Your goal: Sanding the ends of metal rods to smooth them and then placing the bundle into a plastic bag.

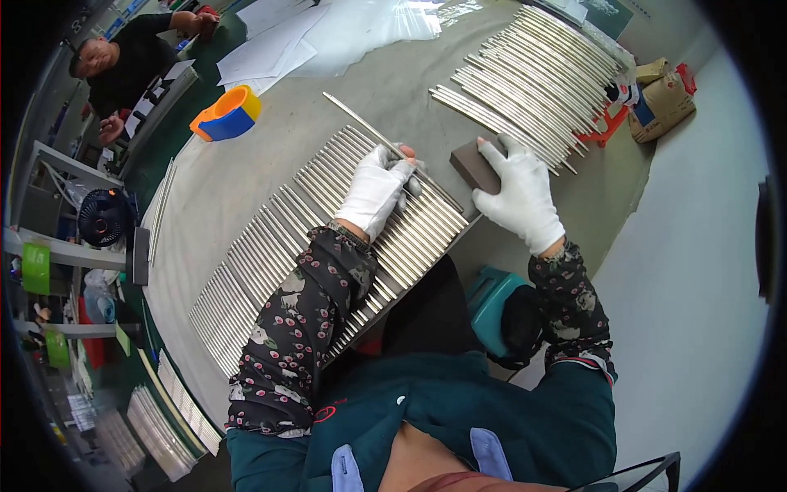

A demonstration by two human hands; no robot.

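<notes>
Head view: I'm using the near row of rods as reference, silver, side by side on the grey table. My left hand, white glove, is over the row's right part, fingers curled in and pinching one single rod. That rod runs slantwise, far end sticking out beyond the row. Finger wrap underneath is hidden; can't tell more there. My right hand, also gloved, is off the row's right end, thumb and fingers gripping a dark brown block from its sides; block sits near the row, apart from it. Far batch of rods: beyond the row and to its right, laid roughly parallel. Orange-and-blue ring: beyond the row's left part. White papers: further beyond. Black fan: left of the row. Co-worker: beyond it, far left.
</notes>
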